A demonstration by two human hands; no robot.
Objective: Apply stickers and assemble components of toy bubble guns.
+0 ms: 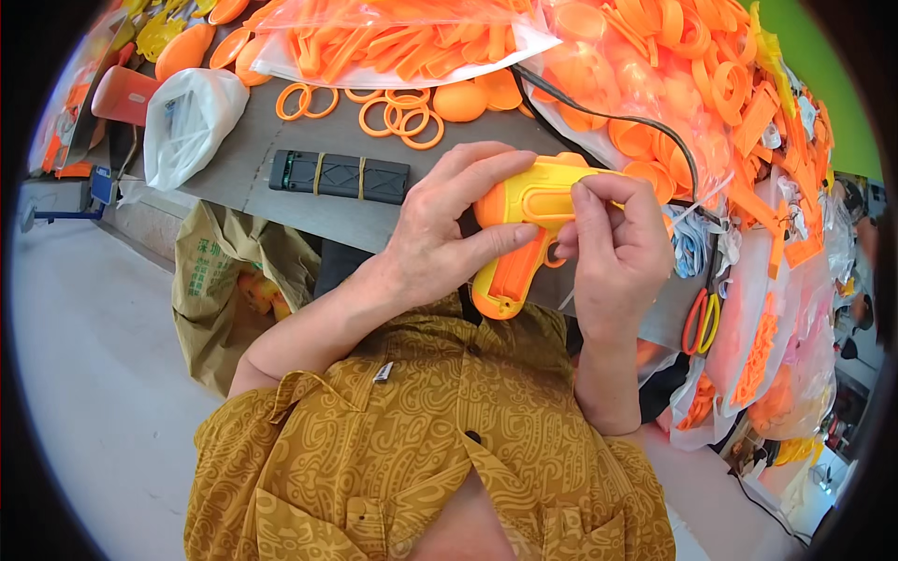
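Across the grey tabletop (245, 168), orange plastic parts (402, 51) crowd the far side. Nearer, in front of the person's torso, the left hand (426, 220) grips a yellow-and-orange toy gun (524, 203) from its left, thumb on the near side and fingers over the top. The right hand (613, 234) is closed in a pinch at the gun's other end; whether a small part sits between the fingertips cannot be told.

The yellow body and orange handle are already together, so this piece looks well advanced. A long recess in the handle lies uncovered, which suggests that a cover is yet to be fitted, though any inner work is hidden.

Beyond the hands, a dark bundle (383, 178) bound with two bands lies to the left, with loose orange rings (423, 129) past it. Scissors (709, 323) with red and yellow handles lie to the right. Judging by the heaped parts, plenty of similar work appears left.
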